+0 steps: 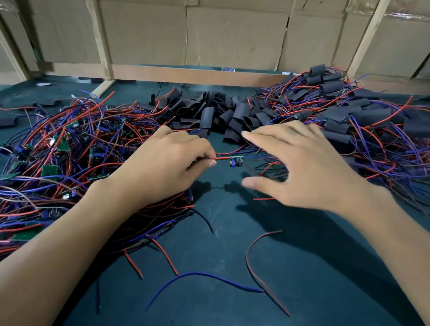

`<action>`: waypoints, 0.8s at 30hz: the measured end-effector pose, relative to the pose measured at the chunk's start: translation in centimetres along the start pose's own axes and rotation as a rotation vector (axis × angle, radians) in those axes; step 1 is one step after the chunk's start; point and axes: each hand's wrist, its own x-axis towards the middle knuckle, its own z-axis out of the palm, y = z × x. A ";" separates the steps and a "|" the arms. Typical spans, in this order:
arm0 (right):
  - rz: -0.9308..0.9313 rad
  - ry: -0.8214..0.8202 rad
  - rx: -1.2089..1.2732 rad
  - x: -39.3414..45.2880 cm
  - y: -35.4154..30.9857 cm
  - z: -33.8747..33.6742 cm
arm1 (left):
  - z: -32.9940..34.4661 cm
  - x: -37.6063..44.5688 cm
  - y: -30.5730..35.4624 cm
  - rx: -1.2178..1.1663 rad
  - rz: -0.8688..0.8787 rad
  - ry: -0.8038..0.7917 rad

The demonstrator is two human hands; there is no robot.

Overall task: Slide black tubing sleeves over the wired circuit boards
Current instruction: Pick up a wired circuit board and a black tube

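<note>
My left hand (167, 164) pinches the red wires of a small circuit board (233, 160), which hangs just above the dark mat between my two hands. My right hand (305, 165) hovers to the right of the board with its fingers spread and nothing in them. A heap of loose black tubing sleeves (217, 115) lies just beyond both hands. To the left sits a tangle of bare green boards with red and blue wires (60, 160). On the right is a pile of boards covered with black sleeves (361, 119).
The dark green mat (221, 305) covers the table. Loose red, blue and brown wire ends (256, 263) trail across it in front of me. Cardboard boxes and wooden slats (236, 31) wall off the back edge.
</note>
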 end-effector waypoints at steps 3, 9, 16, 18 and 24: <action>-0.028 0.047 0.076 0.7 -2.7 0.8 | -0.3 0.3 1.0 0.024 0.115 0.086; 0.000 0.005 0.291 0.4 -1.3 1.0 | -1.1 0.4 1.0 0.101 0.203 0.061; -0.009 -0.122 0.340 0.1 -0.3 0.4 | -0.8 0.6 2.1 0.141 0.230 0.040; -0.036 -0.111 0.402 0.2 -1.1 0.5 | -0.4 0.6 2.5 0.155 0.269 0.034; -0.019 -0.040 0.510 0.3 -1.3 0.9 | 0.0 0.7 2.3 0.077 0.256 0.044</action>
